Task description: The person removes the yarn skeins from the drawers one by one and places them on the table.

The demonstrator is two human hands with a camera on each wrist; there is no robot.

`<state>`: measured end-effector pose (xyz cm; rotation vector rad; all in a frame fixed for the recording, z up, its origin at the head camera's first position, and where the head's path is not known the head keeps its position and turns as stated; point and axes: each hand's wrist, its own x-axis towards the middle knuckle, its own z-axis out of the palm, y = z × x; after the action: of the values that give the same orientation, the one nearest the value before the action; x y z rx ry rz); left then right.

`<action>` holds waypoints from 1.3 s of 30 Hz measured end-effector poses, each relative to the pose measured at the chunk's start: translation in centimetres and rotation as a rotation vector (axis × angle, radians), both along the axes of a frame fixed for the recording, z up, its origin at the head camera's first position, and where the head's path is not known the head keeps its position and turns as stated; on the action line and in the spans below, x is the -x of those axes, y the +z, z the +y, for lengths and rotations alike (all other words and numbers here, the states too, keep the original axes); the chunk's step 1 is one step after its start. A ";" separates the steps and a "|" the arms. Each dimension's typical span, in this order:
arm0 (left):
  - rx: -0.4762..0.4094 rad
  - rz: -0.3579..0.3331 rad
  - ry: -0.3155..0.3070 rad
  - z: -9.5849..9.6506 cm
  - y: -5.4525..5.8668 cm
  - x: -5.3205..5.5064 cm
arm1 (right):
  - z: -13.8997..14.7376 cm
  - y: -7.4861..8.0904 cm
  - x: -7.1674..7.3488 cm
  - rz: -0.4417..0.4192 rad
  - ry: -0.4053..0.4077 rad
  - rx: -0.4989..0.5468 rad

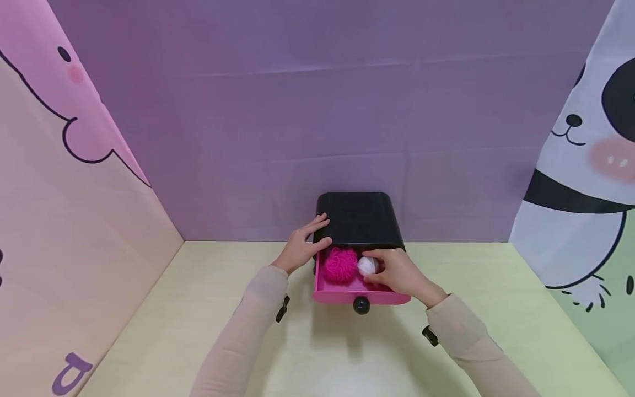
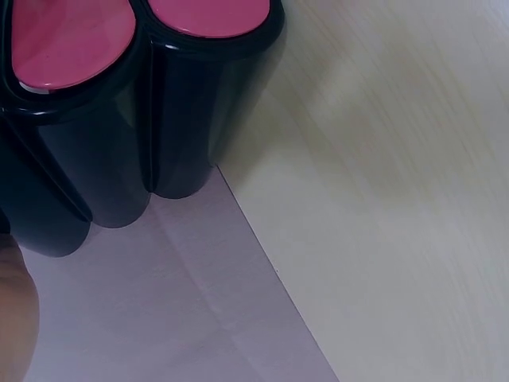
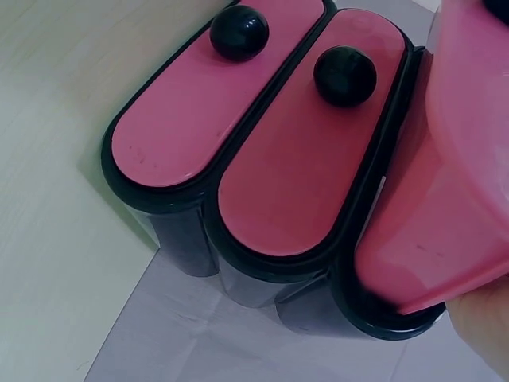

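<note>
A black cabinet (image 1: 358, 219) has its pink top drawer (image 1: 324, 298) pulled out. Inside the drawer, a bright pink yarn ball (image 1: 340, 265) lies on the left, with a small white ball (image 1: 367, 266) beside it. My right hand (image 1: 397, 272) pinches the white ball between thumb and fingers. My left hand (image 1: 303, 244) rests on the cabinet's upper left edge with its fingers extended. Only a sliver of each hand shows in its own wrist view, and the drawer's contents are hidden there.
Two lower pink drawers (image 3: 274, 191) with black round knobs (image 3: 344, 76) are closed beneath the top one. The cabinet stands on a pale wooden table (image 1: 223, 286) against a purple backdrop (image 1: 238, 127). Cartoon-printed panels (image 1: 585, 220) flank both sides.
</note>
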<state>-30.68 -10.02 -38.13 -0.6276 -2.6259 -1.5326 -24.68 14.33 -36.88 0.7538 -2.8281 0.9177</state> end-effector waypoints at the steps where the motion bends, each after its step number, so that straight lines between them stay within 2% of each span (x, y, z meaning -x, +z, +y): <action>1: -0.001 0.005 0.003 0.0 -0.4 0.3 | 0.0 0.0 -0.1 0.000 -0.005 0.004; 10: -0.010 -0.021 -0.011 -0.2 0.0 0.2 | 0.5 0.0 -0.5 -0.061 -0.039 0.064; 15: -0.002 -0.038 -0.022 0.0 1.8 -1.3 | 1.0 0.3 -1.1 -0.082 -0.041 0.112; 18: 0.008 -0.022 -0.022 0.3 2.7 -2.2 | 1.5 0.6 -1.5 -0.069 -0.036 0.125; 24: 0.010 -0.023 -0.022 0.4 2.7 -2.3 | 2.9 1.2 -2.3 -0.053 -0.027 0.130; 30: 0.004 -0.030 -0.018 0.3 2.8 -2.3 | 4.8 1.7 -2.5 -0.060 -0.033 0.197; 39: 0.014 -0.034 -0.015 0.2 2.8 -2.3 | 7.4 1.6 -2.4 -0.001 -0.097 0.222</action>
<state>-28.33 -9.84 -35.32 -0.6295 -2.6648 -1.5437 -22.32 21.73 -35.30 0.5838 -2.6757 1.1887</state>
